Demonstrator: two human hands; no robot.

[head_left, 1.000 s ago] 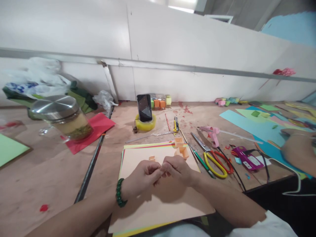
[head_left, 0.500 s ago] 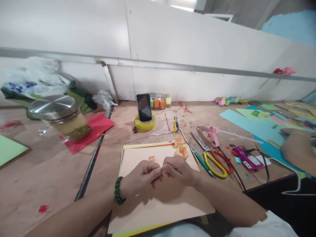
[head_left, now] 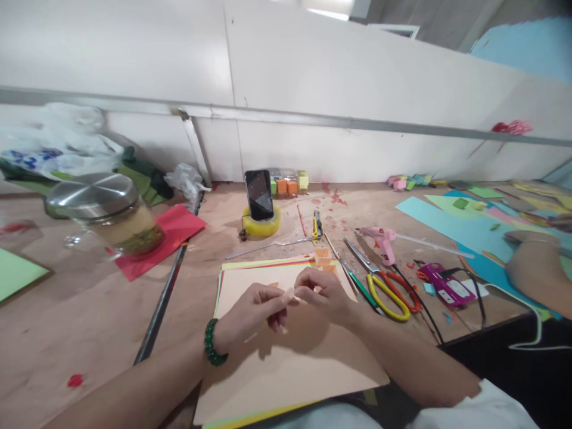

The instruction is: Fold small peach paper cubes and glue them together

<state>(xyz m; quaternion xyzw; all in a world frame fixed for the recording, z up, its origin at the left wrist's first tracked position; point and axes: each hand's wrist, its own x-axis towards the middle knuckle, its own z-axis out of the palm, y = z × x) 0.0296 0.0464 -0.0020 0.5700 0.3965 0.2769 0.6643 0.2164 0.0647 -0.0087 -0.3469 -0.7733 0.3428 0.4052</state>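
Note:
Over a stack of coloured paper (head_left: 286, 381) with a pale peach sheet on top, both hands meet at the fingertips. My left hand (head_left: 257, 313), below a green bead bracelet (head_left: 212, 342), pinches a small pale piece (head_left: 289, 293) between thumb and forefinger. Touching or nearly touching that piece are the closed fingers of my right hand (head_left: 324, 298); whether they grip it too is hard to make out. Small peach paper boxes (head_left: 322, 257) stand just beyond my right hand, one partly hidden by it. Another peach bit (head_left: 272, 285) lies behind my left hand.
Scissors (head_left: 388, 298), a pink glue gun (head_left: 383, 241), a cutter (head_left: 317, 225) and a purple device (head_left: 447, 286) lie right. A phone (head_left: 260, 195) stands on yellow tape. A lidded glass jar (head_left: 129, 232) is left. Another person's arm (head_left: 540, 268) rests at far right.
My hands have shifted slightly and their fingertips have parted a little, so the small pale piece between them now shows. My right hand has risen a bit and covers more of the nearer peach box.

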